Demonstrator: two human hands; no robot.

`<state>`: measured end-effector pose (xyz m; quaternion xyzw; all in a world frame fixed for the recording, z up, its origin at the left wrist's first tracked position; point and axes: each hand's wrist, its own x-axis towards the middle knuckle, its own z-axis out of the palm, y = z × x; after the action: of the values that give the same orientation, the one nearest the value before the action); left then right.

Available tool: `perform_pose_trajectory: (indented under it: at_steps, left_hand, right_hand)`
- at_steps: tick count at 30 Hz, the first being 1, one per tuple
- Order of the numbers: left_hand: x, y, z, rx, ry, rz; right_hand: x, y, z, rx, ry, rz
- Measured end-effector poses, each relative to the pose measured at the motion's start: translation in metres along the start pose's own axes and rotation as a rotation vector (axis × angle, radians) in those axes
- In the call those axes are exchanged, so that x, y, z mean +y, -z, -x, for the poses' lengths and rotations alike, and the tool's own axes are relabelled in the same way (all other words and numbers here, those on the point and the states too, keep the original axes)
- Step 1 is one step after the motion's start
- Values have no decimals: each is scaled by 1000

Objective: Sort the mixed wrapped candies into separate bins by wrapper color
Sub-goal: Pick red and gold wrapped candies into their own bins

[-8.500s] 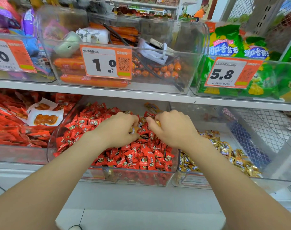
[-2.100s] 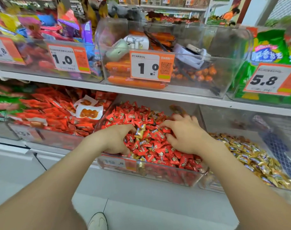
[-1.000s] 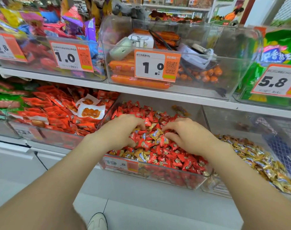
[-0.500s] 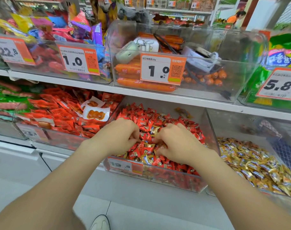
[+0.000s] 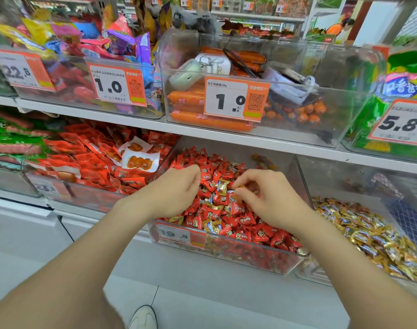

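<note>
Picking gold strays from the red pile, head view: the right hand [image 5: 271,198] pinches a gold-wrapped candy [image 5: 240,187] between thumb and forefinger, over the red candies [image 5: 257,233] in the middle bin [image 5: 238,256]. The left hand [image 5: 176,188] curls into the pile with its tips buried, so its grasp cannot be told. The gold bin [image 5: 340,186] stands just beside on the right, past a clear wall. The shelf [image 5: 226,136] overhead likely limits lift.

Red candies [image 5: 259,233], dark print; gold candies [image 5: 369,233], blue band; price tag [image 5: 236,100] orange and white; sausages [image 5: 209,122] orange.
</note>
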<state>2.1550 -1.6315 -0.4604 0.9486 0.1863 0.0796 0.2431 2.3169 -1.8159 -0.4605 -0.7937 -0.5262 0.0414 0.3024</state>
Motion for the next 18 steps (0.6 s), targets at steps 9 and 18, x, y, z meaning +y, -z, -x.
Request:
perform_pose_trajectory:
  at_steps: [9,18]
  left_hand:
    - [-10,10,11,-117,172,-388]
    - [-1,-6,5,-85,191,-553]
  right_hand:
    - [-13,-26,-9,-390,40,122]
    - [-20,-41,-17,-386,-12,152]
